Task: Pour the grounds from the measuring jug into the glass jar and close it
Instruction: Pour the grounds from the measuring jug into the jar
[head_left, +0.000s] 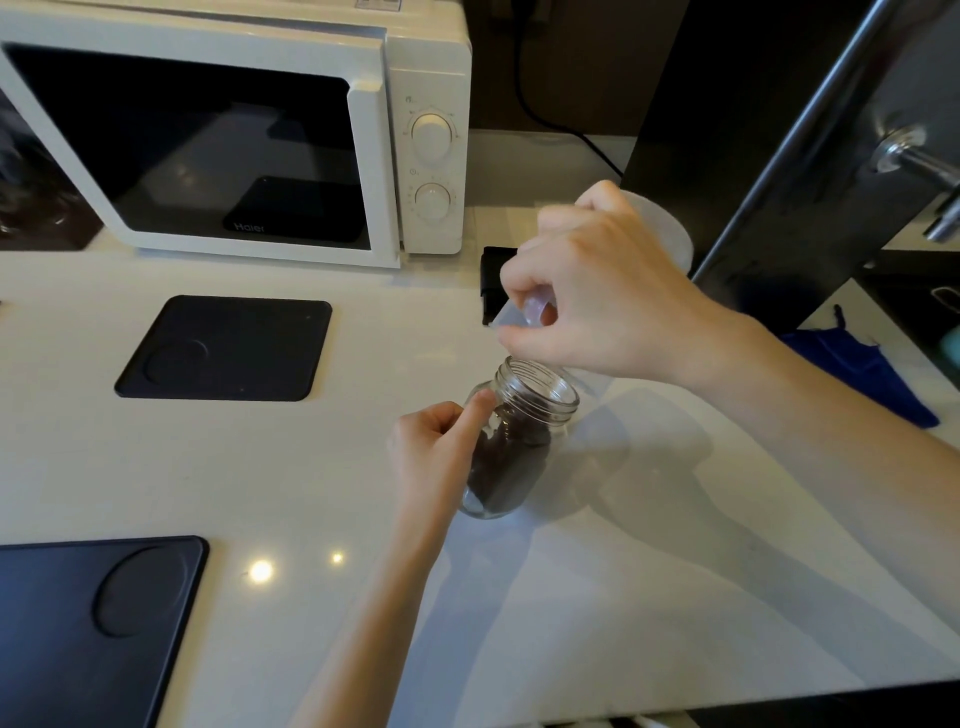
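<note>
A small glass jar (519, 431) stands open on the white counter, partly filled with dark grounds (511, 462). My left hand (441, 457) grips the jar's left side, forefinger on its shoulder. My right hand (597, 296) holds a translucent plastic measuring jug (670, 234) by its handle, tipped over just above the jar's mouth. The hand hides most of the jug; its base shows behind the knuckles. No lid for the jar is in view.
A white microwave (249, 130) stands at the back left. Two black mats (223, 348) (93, 629) lie on the counter (675, 571) to the left. A small black object (493, 286) sits behind the jug. A blue cloth (857, 364) lies right, under a dark metal machine (805, 156).
</note>
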